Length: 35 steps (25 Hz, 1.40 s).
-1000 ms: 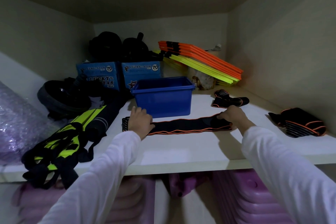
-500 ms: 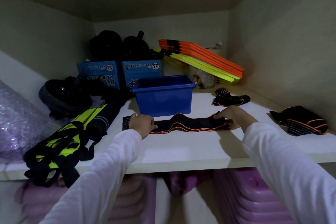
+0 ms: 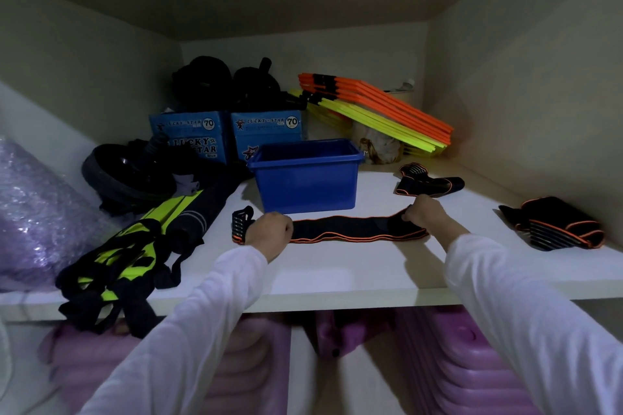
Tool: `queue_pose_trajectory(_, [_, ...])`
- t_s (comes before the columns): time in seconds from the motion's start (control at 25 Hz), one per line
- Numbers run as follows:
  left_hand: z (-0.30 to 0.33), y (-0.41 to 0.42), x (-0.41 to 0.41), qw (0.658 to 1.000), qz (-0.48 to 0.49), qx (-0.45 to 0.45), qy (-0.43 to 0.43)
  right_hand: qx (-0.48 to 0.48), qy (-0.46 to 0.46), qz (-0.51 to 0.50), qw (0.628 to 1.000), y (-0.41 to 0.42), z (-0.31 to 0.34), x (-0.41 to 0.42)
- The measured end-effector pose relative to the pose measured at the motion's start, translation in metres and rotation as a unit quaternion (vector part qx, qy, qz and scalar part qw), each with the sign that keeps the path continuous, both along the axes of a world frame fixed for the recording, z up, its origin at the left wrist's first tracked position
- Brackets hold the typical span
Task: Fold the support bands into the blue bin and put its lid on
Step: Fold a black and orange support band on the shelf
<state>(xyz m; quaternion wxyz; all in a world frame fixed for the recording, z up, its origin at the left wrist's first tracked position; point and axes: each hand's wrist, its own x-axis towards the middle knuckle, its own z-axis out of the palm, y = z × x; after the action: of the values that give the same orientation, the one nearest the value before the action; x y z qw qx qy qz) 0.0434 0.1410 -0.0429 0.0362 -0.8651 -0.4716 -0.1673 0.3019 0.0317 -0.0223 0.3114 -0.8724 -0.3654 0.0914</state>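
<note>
Black support band (image 3: 350,228) (orange-edged) gripped by left hand (image 3: 269,233), right hand (image 3: 425,212).

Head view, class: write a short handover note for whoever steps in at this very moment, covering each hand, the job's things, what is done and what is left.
Left hand grips one end of the stretched support band; right hand pinches the other end, lifted slightly.
The band lies flat on the shelf in front of the blue bin, not yet folded.
Two more bands wait: one behind the right hand, one bundled at far right.
The bin's visible inside shows no band. No lid is in view.
Left: fold all three bands into the bin, find the lid, put it on.
</note>
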Motion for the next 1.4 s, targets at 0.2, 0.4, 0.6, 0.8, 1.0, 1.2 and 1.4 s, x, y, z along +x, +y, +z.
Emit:
queue_pose_trajectory(0.2, [-0.003,-0.005,0.003,0.999,-0.015,-0.028,-0.024,-0.002,-0.024,-0.006,1.0,-0.014,-0.003,-0.005])
queue_pose_trajectory(0.4, [-0.002,-0.016,0.029,0.997,-0.049,-0.043,-0.029,0.013,-0.017,-0.032,0.999,-0.058,-0.002,0.002])
queue_pose_trajectory(0.6, [-0.001,-0.036,0.065,0.993,-0.1,-0.06,-0.031,0.008,-0.014,-0.067,0.998,-0.109,0.002,0.01])
queue_pose_trajectory(0.8, [-0.002,-0.062,0.114,0.984,-0.155,-0.085,-0.019,-0.011,0.017,-0.106,0.994,-0.161,0.007,0.025])
queue_pose_trajectory(1.0, [-0.011,-0.073,0.163,0.975,-0.19,-0.115,-0.01,-0.033,0.077,-0.144,0.986,-0.196,0.011,0.034])
queue_pose_trajectory(1.2, [-0.013,-0.062,0.19,0.977,-0.177,-0.111,-0.039,0.008,0.228,-0.105,0.968,-0.213,0.011,0.024])
queue_pose_trajectory(1.4, [-0.004,-0.07,0.195,0.945,-0.204,-0.159,-0.202,0.079,0.304,-0.072,0.947,-0.19,0.005,0.015])
